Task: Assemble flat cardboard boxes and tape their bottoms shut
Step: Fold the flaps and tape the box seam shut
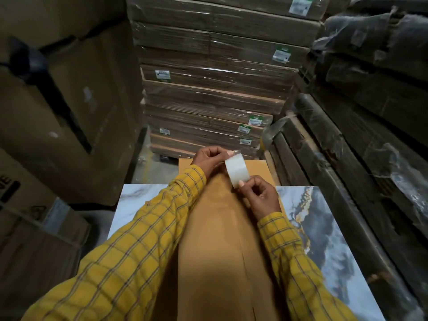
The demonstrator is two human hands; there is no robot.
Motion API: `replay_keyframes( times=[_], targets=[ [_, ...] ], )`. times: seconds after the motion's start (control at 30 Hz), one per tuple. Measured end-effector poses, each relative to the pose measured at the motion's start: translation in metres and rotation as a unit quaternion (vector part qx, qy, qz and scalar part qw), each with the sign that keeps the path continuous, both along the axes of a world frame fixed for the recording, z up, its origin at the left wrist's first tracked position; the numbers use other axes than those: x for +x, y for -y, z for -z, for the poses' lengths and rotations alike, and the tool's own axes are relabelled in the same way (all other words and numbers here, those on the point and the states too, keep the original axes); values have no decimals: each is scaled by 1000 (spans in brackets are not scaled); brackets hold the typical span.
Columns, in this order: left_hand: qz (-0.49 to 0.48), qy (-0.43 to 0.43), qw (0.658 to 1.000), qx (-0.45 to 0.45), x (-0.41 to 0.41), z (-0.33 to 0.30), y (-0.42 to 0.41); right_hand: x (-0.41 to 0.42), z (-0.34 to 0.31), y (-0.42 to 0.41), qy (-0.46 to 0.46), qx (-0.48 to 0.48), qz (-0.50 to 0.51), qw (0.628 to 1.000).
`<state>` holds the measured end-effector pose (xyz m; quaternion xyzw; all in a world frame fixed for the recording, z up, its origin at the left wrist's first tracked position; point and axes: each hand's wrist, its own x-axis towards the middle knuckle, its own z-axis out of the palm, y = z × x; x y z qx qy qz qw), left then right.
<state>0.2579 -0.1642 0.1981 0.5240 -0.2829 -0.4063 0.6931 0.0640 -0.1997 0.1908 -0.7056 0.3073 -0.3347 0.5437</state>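
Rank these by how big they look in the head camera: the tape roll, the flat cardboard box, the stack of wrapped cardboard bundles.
1. stack of wrapped cardboard bundles
2. flat cardboard box, though it lies nearer
3. tape roll

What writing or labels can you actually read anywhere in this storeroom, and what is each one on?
"VE": the end of a cut-off black word on the carton at far left; the rest is out of frame.
White-and-green labels on the wrapped stack of flat boxes: too small and blurred to read.
Tape roll, the cardboard under the hands: no text visible.
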Motion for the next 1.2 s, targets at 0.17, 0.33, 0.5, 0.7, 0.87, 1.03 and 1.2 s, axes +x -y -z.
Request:
replay_keyframes(
  times=[0.17, 0.33, 0.5, 0.7, 0.87, 1.03, 1.2],
  targets=[
    [-6, 41, 998, 48, 18, -2, 15, 16, -12, 8, -37, -26, 27, 999],
    [-42, 127, 987, 85, 32, -5, 23, 31, -14, 25, -151, -56, 46, 986],
    [-63, 285, 947, 136, 44, 0, 25, 47, -26, 25, -130, -73, 53, 987],
    [-71, 269, 947, 164, 46, 1, 25, 54, -23, 10, -120, 8, 96, 988],
    [-73, 309, 924, 215, 51, 5, 30, 35, -4, 3, -62, 63, 20, 996],
    [-53, 340, 899, 271, 53, 9, 38, 41, -11, 8, -135, 23, 77, 988],
    [9, 368, 852, 372, 57, -2, 49, 45, -21, 0, -164, 13, 87, 982]
  ],
)
